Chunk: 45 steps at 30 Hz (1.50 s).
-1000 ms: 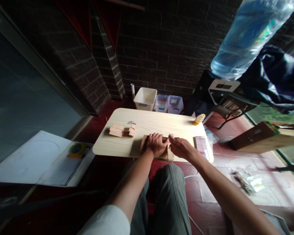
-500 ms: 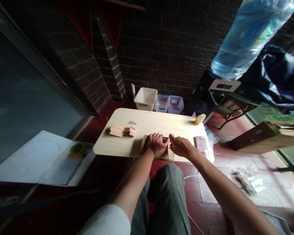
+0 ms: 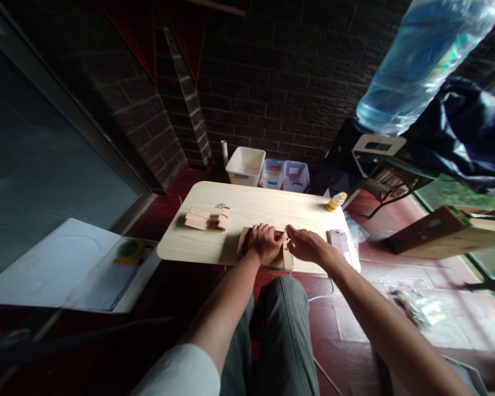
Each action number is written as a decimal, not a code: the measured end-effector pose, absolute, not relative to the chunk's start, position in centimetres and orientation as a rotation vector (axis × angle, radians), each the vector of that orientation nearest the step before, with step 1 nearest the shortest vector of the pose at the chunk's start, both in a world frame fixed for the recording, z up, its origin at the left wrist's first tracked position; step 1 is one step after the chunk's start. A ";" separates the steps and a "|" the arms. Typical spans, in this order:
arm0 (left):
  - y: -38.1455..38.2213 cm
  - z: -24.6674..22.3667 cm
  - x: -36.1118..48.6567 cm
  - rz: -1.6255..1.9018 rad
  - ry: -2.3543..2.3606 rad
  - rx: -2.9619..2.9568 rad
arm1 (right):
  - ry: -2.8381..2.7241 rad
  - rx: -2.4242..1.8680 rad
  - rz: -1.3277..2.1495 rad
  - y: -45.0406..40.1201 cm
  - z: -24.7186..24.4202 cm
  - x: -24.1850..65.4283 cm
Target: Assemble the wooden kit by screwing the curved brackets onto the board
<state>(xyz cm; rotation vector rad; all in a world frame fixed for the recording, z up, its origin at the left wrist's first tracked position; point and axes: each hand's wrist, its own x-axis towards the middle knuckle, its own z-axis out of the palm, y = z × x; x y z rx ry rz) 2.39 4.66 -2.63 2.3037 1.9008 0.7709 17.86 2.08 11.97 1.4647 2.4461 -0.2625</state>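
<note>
Bending over the near side of a pale table, the person has both hands on or beside a brown wooden board, which lies right at the table's near edge, a bit right of the middle. Its long axis runs left to right, roughly along that edge, while a lighter wooden strip at its right end points crosswise, from the person toward the far side. I count one board and one strip there, one cluster of wooden pieces on the left of the table, their exact number hard to tell, and a few small dark bits just beyond them. One yellow-based bottle stands near the far right corner, and three bins sit past the table, one cream and two clear. The left hand lies palm down across the board, fingers side by side toward its far edge, thumb out to the right; whether it grips that edge I cannot tell. The right hand comes in from the right with fingers curled at the strip, and what they pinch, if anything, I cannot make out. Both forearms reach forward and slant inward, so the hands nearly meet.
</note>
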 end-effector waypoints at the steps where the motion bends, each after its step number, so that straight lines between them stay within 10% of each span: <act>1: 4.7 -2.6 2.4 0.773 1.897 2.303 | 2.456 1.448 -0.279 2.1 12.0 17.9; 45: 4.6 -2.3 2.4 0.768 1.899 2.279 | 2.479 1.419 -0.373 2.2 11.9 17.8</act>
